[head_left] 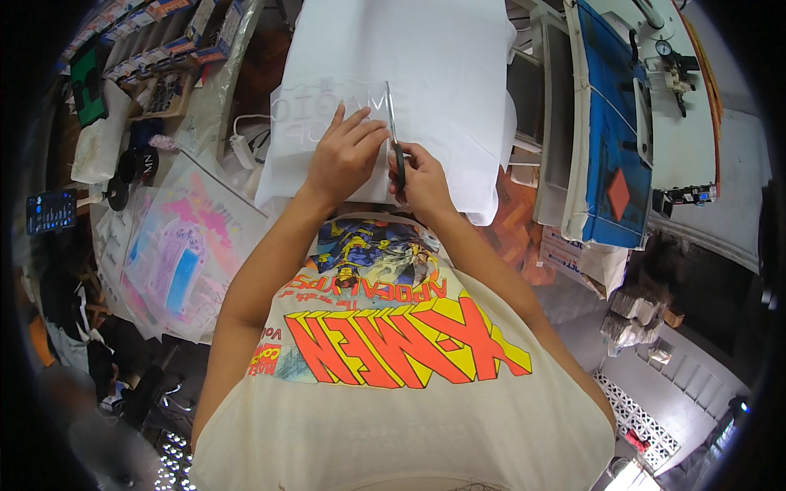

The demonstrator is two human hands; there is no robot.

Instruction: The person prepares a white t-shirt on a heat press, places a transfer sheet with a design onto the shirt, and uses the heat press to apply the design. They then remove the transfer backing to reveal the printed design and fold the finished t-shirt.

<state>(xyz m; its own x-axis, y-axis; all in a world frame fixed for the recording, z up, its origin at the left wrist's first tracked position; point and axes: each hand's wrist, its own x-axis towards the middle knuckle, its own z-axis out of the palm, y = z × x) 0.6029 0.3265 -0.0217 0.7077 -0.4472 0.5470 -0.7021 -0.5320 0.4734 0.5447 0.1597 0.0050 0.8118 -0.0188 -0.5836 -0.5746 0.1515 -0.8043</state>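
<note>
Right hand [423,182] fingers clamp scissors [395,139]; left hand [344,155] fingers, spread, press transfer film [327,110].

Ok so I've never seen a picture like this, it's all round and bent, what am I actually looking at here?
It comes from a wide fisheye camera worn on a person's head, looking down, so straight edges bend. The two bare arms rising from the bottom are that person's own. A white garment lies spread on a work surface, with a clear film sheet bearing pale letter shapes on top. The left hand presses the sheet flat. The right hand grips a thin dark-handled blade tool along the sheet's edge. Printed sheets lie to the left.
</note>
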